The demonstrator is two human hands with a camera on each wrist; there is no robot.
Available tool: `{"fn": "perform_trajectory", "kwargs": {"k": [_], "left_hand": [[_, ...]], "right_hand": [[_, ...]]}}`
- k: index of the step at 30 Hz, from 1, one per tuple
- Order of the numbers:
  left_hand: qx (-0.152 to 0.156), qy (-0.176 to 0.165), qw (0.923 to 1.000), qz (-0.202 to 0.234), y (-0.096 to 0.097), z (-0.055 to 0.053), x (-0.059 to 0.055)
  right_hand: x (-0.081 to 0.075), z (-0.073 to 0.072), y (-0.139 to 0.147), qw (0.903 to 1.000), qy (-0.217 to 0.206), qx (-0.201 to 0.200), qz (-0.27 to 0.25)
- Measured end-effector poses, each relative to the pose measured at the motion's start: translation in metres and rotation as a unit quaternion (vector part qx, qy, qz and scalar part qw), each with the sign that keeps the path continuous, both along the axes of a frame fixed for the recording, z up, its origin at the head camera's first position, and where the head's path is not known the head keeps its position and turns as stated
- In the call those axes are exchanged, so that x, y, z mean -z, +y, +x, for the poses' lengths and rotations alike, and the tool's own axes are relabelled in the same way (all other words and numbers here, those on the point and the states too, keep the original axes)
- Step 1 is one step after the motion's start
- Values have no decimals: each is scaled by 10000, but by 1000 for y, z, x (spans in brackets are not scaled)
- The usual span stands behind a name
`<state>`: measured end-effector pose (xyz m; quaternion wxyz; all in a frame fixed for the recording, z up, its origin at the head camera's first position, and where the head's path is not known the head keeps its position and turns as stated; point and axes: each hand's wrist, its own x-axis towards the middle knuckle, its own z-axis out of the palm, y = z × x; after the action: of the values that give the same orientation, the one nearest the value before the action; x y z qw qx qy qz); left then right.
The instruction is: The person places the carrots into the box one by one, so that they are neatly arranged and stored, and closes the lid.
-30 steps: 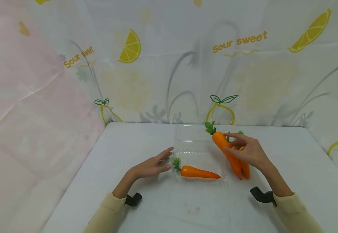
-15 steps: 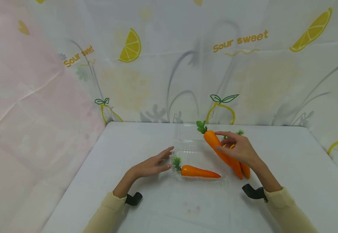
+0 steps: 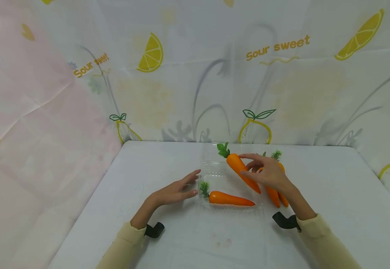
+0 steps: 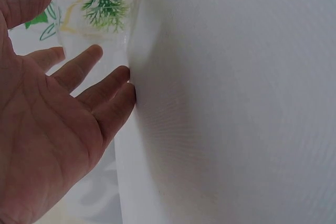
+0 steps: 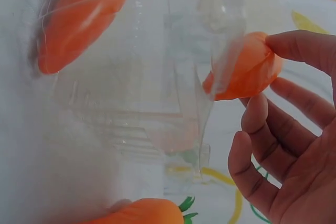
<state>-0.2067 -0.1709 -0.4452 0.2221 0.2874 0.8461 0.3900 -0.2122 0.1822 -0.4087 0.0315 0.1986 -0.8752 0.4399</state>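
Right hand [image 3: 269, 173] pinches broad-leaved carrot [image 3: 235, 164], left hand [image 3: 174, 192] spread and empty; carrot's slant could snag it on clear clamshell [image 3: 220, 182].

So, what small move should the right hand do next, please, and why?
I would probably lower the tilted carrot into the clear box: the right hand pinches it in its fingers, it seems to hang over the box, and space shows beyond the carrot inside.

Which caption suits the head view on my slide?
Right hand holds one carrot over a clear container with another inside; left hand alongside.
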Motion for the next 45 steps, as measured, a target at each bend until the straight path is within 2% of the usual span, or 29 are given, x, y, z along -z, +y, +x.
{"fn": "perform_trajectory", "kwargs": {"k": [11, 19, 25, 33, 45], "left_hand": [[-51, -13, 10000, -72, 1, 1, -2], [-71, -10, 9999, -126, 1, 2, -3], [-75, -65, 9999, -77, 1, 2, -3], [-65, -5, 9999, -94, 2, 1, -2], [-79, -24, 9999, -126, 3, 2, -4]], "right_hand": [[3, 2, -8, 9993, 56, -309, 191], [10, 2, -10, 9967, 146, -705, 362], [15, 3, -14, 9944, 333, -829, 561], [23, 1, -17, 9882, 578, -1206, 753], [27, 6, -22, 9804, 600, -1259, 1391]]}}
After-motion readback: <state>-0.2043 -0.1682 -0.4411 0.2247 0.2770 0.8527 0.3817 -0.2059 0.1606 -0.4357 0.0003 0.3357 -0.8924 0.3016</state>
